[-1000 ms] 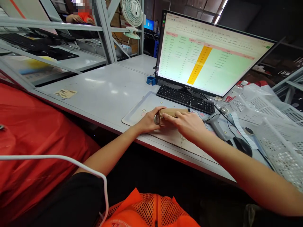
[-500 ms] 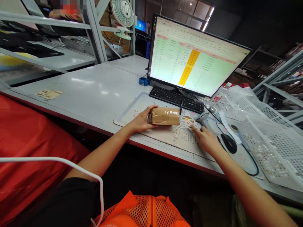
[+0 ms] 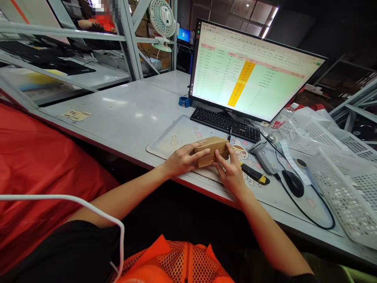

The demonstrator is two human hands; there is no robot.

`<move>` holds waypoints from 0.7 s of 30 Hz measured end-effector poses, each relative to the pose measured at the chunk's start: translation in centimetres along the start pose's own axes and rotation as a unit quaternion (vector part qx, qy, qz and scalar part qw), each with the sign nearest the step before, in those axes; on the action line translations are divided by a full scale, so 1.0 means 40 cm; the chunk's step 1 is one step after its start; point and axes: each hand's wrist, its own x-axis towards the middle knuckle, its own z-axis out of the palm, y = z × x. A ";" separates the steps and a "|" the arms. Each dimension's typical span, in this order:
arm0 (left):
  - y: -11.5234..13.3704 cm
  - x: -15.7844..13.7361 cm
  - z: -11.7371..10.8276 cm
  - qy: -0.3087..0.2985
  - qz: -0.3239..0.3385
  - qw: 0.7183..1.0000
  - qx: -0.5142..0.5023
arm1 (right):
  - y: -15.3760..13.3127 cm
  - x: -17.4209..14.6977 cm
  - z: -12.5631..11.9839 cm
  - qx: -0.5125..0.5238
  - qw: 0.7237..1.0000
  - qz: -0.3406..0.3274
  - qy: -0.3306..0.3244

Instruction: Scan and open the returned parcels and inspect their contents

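Observation:
A small brown cardboard box [image 3: 212, 146] is tilted between my two hands over the front part of the patterned desk mat [image 3: 167, 135]. My left hand [image 3: 183, 159] grips its left end, with fingers across the near face. On the right end, my right hand [image 3: 231, 169] has its thumb and fingers closed on the box edge. Just right of that hand lies a black and yellow utility knife [image 3: 255, 174] on the mat. A dark pen [image 3: 230, 134] shows behind the box. The grey barcode scanner [image 3: 262, 156] lies farther right.
Behind the mat stand a black keyboard [image 3: 225, 124] and a large monitor [image 3: 253, 74] showing a spreadsheet. To the right are a black mouse [image 3: 293, 183], its looping cable and white plastic baskets [image 3: 341, 196]. A blue tape roll [image 3: 184, 102] sits left of the monitor.
My right hand has left the utility knife on the mat and moved left onto the box. The box has been turned and tilted, its near face now toward me.

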 end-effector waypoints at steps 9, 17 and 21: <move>0.007 -0.002 0.010 0.013 0.010 1.000 0.018 | 0.014 -0.017 -0.004 -0.005 1.000 0.005 -0.019; 0.007 0.036 -0.037 -0.039 -0.067 0.994 -0.073 | 0.006 0.024 -0.003 -0.023 0.998 0.027 -0.055; 0.012 0.153 -0.077 -0.084 -0.141 0.986 -0.032 | 0.012 0.061 0.006 -0.029 0.997 0.024 -0.068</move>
